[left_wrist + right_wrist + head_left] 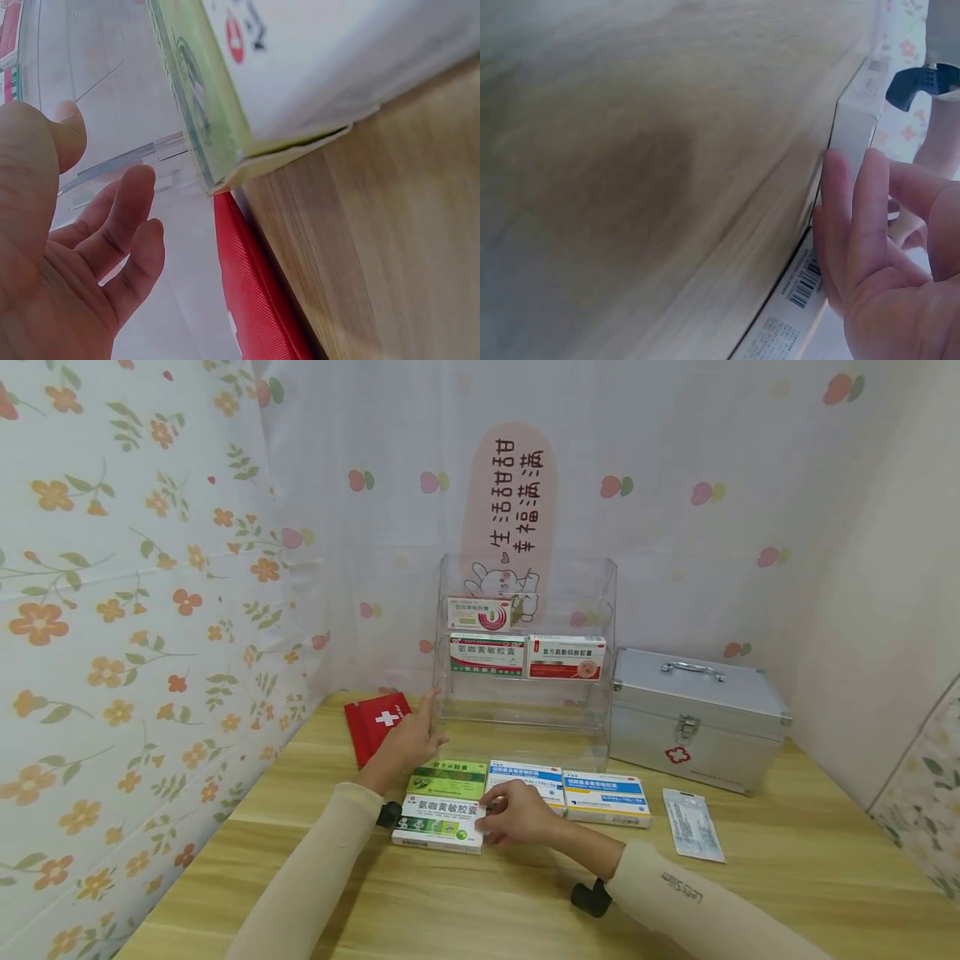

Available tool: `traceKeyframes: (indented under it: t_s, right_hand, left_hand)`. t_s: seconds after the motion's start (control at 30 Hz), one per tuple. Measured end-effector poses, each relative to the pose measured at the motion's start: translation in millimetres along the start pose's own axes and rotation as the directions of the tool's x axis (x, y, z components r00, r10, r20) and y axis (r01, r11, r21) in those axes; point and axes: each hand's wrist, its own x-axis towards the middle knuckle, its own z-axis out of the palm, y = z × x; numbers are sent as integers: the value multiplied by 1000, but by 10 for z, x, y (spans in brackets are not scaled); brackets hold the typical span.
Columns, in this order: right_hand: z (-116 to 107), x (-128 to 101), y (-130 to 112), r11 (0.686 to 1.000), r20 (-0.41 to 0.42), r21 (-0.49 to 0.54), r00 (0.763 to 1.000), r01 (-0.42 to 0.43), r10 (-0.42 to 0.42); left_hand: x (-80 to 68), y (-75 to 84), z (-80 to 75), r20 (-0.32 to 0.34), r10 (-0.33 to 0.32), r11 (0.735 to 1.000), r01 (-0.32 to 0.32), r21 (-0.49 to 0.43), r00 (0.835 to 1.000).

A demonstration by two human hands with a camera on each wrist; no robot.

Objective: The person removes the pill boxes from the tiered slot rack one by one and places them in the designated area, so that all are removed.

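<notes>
Right hand (517,814) fingering the near white-and-green medicine box (441,823) flat on the bench (787,893), left hand (415,735) released beside the clear rack (525,647); best pinched by both long edges, lifted level.

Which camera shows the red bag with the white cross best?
The head view: the red bag lies whole on the table, its cross showing, behind the left hand. The left wrist view shows only a red fabric strip. The right wrist view shows none of it.
</notes>
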Motion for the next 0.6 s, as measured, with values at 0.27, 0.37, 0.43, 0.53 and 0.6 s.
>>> traceKeyframes:
  t_s: [0.27,0.37,0.43,0.53,0.6]
  right_hand:
    - [-105,-90,-15,999,-65,-41,997,35,-38]
    - [-178,-106,4,994,-108,-76,991,73,-81]
    - [-235,-106,26,989,-136,-101,983,109,-122]
    - [-336,-108,66,983,-176,-116,971,144,-163]
    - [-408,-112,92,980,-207,-128,963,150,-175]
  left_hand:
    - [-13,17,5,-13,34,999,-34,1,999]
    - [-18,27,-9,-7,22,1000,-22,-5,1000]
    - [-17,30,-16,-6,9,1000,-9,-2,1000]
    - [-7,24,-13,-4,-1,1000,1,-2,1000]
    - [2,20,-5,-2,6,1000,-6,4,1000]
